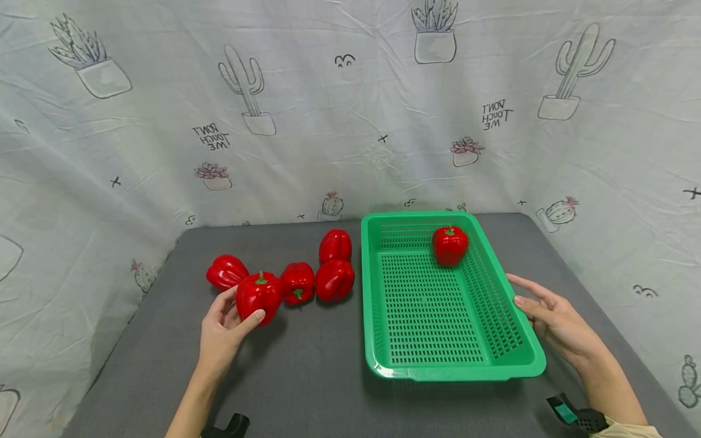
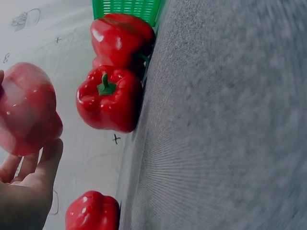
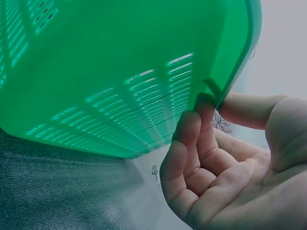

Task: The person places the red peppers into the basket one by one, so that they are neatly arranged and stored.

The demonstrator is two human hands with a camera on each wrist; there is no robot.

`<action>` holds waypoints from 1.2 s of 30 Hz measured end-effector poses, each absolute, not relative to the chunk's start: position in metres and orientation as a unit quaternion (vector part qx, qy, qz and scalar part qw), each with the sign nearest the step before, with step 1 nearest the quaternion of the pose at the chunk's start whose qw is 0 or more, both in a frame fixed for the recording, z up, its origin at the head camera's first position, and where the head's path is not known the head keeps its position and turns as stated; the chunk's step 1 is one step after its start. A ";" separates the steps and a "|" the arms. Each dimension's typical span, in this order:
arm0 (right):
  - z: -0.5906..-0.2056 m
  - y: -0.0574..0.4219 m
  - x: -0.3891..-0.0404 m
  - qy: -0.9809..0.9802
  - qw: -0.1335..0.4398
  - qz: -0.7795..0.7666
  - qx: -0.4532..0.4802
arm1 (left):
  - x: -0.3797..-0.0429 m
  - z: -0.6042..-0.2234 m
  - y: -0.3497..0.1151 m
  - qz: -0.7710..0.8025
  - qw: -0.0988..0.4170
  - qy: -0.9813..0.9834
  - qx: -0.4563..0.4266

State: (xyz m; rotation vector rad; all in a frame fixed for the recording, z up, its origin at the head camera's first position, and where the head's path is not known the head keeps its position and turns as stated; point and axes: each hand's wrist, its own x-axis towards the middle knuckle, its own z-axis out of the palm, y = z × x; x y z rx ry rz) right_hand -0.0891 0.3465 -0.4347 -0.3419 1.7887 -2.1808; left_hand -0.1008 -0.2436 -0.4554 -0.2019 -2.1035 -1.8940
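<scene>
My left hand (image 1: 221, 331) grips a red bell pepper (image 1: 257, 299) with a green stem, holding it above the table. In the left wrist view this bell pepper (image 2: 29, 110) is at the left edge, with the fingers below it. On the right, my right hand (image 1: 558, 322) pinches the side rim of a green plastic basket (image 1: 438, 373). In the right wrist view the thumb and curled fingertips (image 3: 206, 103) meet at the rim of the basket (image 3: 144, 52). One red bell pepper (image 1: 450, 246) stands in the basket's far right corner.
Several other red bell peppers lie on the grey table (image 1: 323, 377): one at far left (image 1: 226, 272), the rest grouped left of the basket, including an upper pepper (image 1: 335, 246) and a lower pepper (image 1: 334, 281). A white printed cloth (image 1: 306, 91) hangs around the table.
</scene>
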 end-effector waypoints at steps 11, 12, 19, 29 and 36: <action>-0.433 0.344 -0.090 0.631 0.144 -0.755 -0.107 | -0.103 -0.434 -0.218 -0.687 0.131 -0.710 -0.086; -0.433 0.344 -0.090 0.632 0.143 -0.754 -0.105 | -0.104 -0.432 -0.215 -0.688 0.128 -0.709 -0.090; -0.433 0.345 -0.088 0.637 0.137 -0.752 -0.100 | -0.113 -0.425 -0.195 -0.717 0.099 -0.679 -0.125; -0.429 0.344 -0.086 0.641 0.135 -0.749 -0.098 | -0.119 -0.411 -0.173 -0.715 0.074 -0.677 -0.156; -0.428 0.342 -0.085 0.636 0.136 -0.753 -0.103 | -0.124 -0.401 -0.162 -0.714 0.071 -0.675 -0.172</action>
